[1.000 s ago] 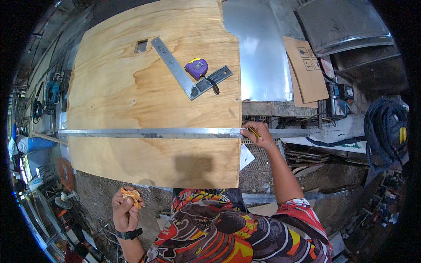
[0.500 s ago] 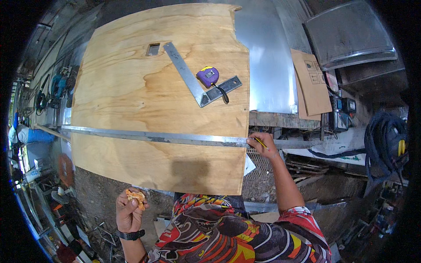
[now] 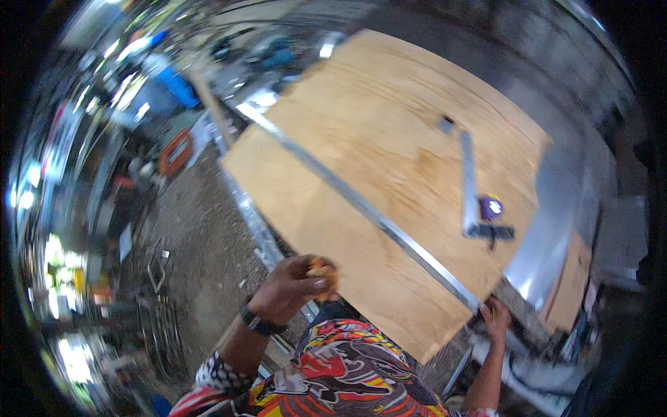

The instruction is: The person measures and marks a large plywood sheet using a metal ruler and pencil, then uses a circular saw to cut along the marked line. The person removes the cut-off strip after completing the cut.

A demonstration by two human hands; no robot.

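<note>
My left hand (image 3: 285,290) is closed round a crumpled orange-and-tan piece of food (image 3: 325,279), perhaps filled bread, above the near edge of a plywood sheet (image 3: 403,160). A long metal straightedge (image 3: 379,217) lies across the sheet. At its near right end is my right hand (image 3: 495,323), fingers bent against the bar, with a pencil held in them that is blurred now. Farther in on the plywood lie a metal try square (image 3: 469,184) and a purple tape measure (image 3: 490,207), its strap over the square's dark stock.
Shiny sheet metal (image 3: 556,208) extends beyond the plywood's right side, with brown cardboard (image 3: 568,285) on it. Power tools (image 3: 274,52) sit past the far left corner. An orange crate-like object (image 3: 175,153) stands left above the gravelly floor (image 3: 198,236).
The whole view has swung, so the plywood appears rotated and shifted right. My left hand, still holding the food, has come up toward the sheet's near edge. My right hand stays at the straightedge's end.
</note>
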